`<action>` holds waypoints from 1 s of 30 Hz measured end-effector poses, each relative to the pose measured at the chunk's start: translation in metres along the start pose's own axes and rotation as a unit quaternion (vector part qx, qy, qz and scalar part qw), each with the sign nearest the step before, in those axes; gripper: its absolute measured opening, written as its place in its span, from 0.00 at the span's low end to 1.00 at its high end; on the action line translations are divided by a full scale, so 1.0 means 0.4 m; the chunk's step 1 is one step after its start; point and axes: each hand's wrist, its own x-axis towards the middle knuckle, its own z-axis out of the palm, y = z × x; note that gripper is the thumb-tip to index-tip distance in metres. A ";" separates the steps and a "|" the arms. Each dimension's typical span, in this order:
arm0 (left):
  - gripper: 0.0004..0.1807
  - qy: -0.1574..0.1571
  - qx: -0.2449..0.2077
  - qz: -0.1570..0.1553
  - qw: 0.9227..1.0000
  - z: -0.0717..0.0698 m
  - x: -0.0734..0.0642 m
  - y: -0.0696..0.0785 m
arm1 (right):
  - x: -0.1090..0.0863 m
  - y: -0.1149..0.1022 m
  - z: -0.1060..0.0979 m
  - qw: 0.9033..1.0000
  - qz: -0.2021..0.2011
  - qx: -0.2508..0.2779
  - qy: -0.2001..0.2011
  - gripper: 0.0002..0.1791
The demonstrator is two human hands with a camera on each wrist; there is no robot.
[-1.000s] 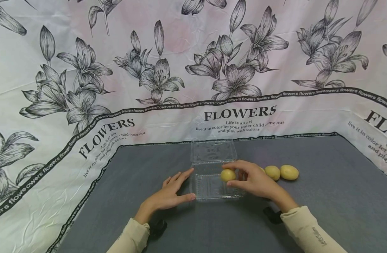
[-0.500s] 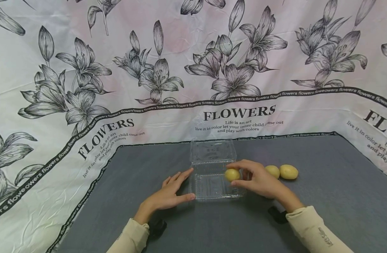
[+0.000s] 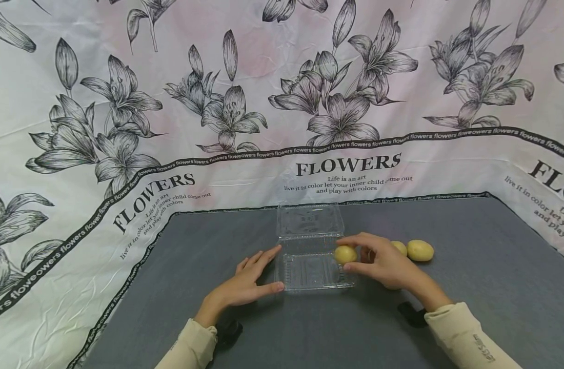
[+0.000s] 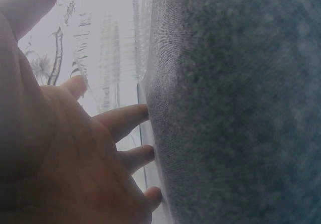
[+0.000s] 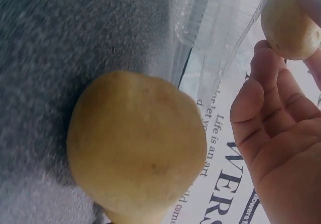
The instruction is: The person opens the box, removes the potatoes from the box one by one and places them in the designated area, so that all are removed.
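Note:
Pinched between the thumb and fingers of my right hand (image 3: 387, 264) is a small yellow potato (image 3: 345, 254), held over the right side of a clear plastic clamshell box (image 3: 311, 271). The box's lid (image 3: 309, 221) is folded back toward the cloth. My left hand (image 3: 245, 284) lies at the box's left side with fingers spread and straight, fingertips at its edge. In the right wrist view another potato (image 5: 138, 143) sits large on the table, close to the camera, with part of one more behind it. The held potato (image 5: 288, 25) shows at the top right there.
Beyond the right hand lie a whole potato (image 3: 420, 250) and one partly hidden potato (image 3: 400, 248). A grey table surface (image 3: 194, 246) surrounds the box. Behind it hangs a white cloth (image 3: 245, 189) printed with flowers and lettering.
My right hand has shifted steadily rightward with the potato, from over the box toward its right edge, covering more of the potatoes behind. The left hand and box have stayed put.

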 end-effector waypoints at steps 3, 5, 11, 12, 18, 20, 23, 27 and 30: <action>0.48 0.000 -0.001 0.001 1.000 0.000 -0.001 0.002 | -0.006 0.002 -0.006 1.000 0.001 -0.006 0.005 0.27; 0.48 -0.001 -0.002 0.002 1.000 0.000 -0.001 0.002 | -0.010 0.004 -0.011 1.000 -0.003 -0.015 0.014 0.27; 0.48 -0.001 -0.001 0.001 1.000 0.001 -0.001 0.002 | -0.025 0.017 -0.028 0.999 -0.024 -0.010 0.029 0.26; 0.49 -0.001 -0.001 0.000 1.000 0.001 -0.001 0.001 | -0.028 0.019 -0.030 0.999 -0.026 -0.006 0.029 0.26; 0.49 -0.001 -0.001 -0.003 1.000 0.002 0.001 0.000 | -0.045 0.018 -0.045 1.000 -0.002 -0.004 0.030 0.26; 0.49 -0.002 -0.002 -0.005 1.000 0.002 0.000 0.001 | -0.051 0.019 -0.050 0.999 0.005 -0.006 0.032 0.26; 0.49 -0.002 -0.001 -0.004 1.000 0.002 0.000 0.002 | -0.062 0.025 -0.061 0.999 0.012 -0.016 0.038 0.26; 0.49 -0.002 -0.002 -0.002 1.000 0.003 0.003 0.000 | -0.076 0.036 -0.078 0.998 0.020 -0.039 0.047 0.26; 0.49 -0.002 -0.002 0.000 1.000 0.004 0.003 -0.001 | -0.085 0.040 -0.090 0.997 0.020 -0.052 0.053 0.26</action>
